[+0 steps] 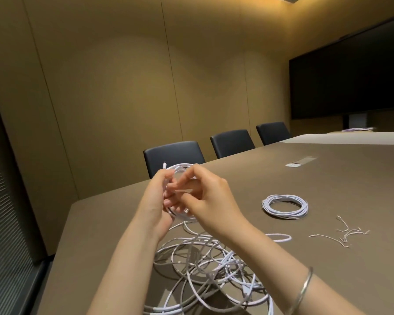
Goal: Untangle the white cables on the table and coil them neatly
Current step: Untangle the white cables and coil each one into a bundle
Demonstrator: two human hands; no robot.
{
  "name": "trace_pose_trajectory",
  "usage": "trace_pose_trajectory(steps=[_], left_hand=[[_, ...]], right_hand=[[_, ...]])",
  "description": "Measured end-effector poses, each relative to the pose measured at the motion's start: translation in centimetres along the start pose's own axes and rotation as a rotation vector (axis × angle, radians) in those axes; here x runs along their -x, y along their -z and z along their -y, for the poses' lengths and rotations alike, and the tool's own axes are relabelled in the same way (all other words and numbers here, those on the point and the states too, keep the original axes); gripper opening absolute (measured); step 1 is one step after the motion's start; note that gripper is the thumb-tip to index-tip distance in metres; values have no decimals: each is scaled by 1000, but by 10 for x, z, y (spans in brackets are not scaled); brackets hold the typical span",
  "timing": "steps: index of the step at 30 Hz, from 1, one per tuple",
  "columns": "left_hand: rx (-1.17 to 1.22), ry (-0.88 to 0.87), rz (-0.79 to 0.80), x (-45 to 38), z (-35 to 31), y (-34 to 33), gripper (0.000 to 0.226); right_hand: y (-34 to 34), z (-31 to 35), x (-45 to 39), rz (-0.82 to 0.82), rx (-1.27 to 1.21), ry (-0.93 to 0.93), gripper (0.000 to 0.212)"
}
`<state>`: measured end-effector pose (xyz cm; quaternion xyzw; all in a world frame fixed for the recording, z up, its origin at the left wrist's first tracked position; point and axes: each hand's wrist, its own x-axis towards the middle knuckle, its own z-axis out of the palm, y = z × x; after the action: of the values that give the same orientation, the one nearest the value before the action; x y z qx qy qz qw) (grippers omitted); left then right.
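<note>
My left hand (156, 196) grips a partly wound coil of white cable (180, 168), held upright above the table, with a plug end sticking up past my thumb. My right hand (210, 197) pinches the same coil from the right side. A strand drops from the coil to a tangled heap of white cables (214, 267) on the brown table (328, 185) under my forearms. A finished white coil (284, 206) lies flat to the right. Much of the held coil is hidden behind my fingers.
Several thin twist ties (346, 234) lie scattered right of the heap. A flush socket panel (301, 161) sits further back. Three dark chairs (173, 155) line the far table edge, and a large black screen (350, 73) hangs on the right wall.
</note>
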<state>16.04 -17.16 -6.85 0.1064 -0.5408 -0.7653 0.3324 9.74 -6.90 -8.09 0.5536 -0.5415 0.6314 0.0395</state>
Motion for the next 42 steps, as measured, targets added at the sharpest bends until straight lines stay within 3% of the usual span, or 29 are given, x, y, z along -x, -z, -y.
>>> trace_pose_trajectory(steps=[2, 6, 8, 11, 13, 16, 18, 20, 24, 27, 29, 32, 34, 36, 41, 42], left_hand=[[-13, -7, -15, -1, 1, 2, 28], [131, 31, -29, -2, -3, 10, 47], [197, -4, 8, -3, -5, 12, 48], [368, -26, 77, -4, -8, 14, 47], [401, -8, 156, -1, -11, 16, 47], [444, 73, 315, 3, -10, 16, 46], [487, 170, 436, 2, -6, 17, 44], [501, 249, 494, 0, -4, 17, 42], [349, 252, 294, 1, 0, 13, 50], [239, 179, 163, 0, 1, 7, 48], [218, 110, 100, -2, 0, 5, 46], [265, 11, 26, -4, -6, 9, 44], [296, -38, -19, -5, -11, 14, 45], [321, -75, -55, -5, -17, 19, 46], [363, -109, -112, -4, -25, 30, 47], [367, -111, -123, -4, -26, 32, 47]], right_hand=[[-5, -2, 1, 12, 11, 2, 20], [-11, 0, 4, 100, -151, -110, 22], [-9, 2, 4, -12, -214, -142, 22], [1, -5, 1, -315, 67, -165, 33], [11, -11, -4, -413, 181, -250, 40], [24, -13, -14, -270, -161, -541, 61], [33, -15, -18, -118, -586, -708, 55], [40, -15, -16, -13, -876, -756, 43], [45, -19, -14, 26, -930, -722, 31], [43, -19, -14, 14, -866, -694, 29], [41, -23, -13, 58, -806, -706, 40], [39, -33, -8, 350, -561, -685, 52], [33, -39, -2, 597, -274, -623, 43], [26, -48, 3, 714, -68, -581, 33], [29, -51, 1, 702, 395, -449, 5], [34, -52, -1, 670, 515, -427, 8]])
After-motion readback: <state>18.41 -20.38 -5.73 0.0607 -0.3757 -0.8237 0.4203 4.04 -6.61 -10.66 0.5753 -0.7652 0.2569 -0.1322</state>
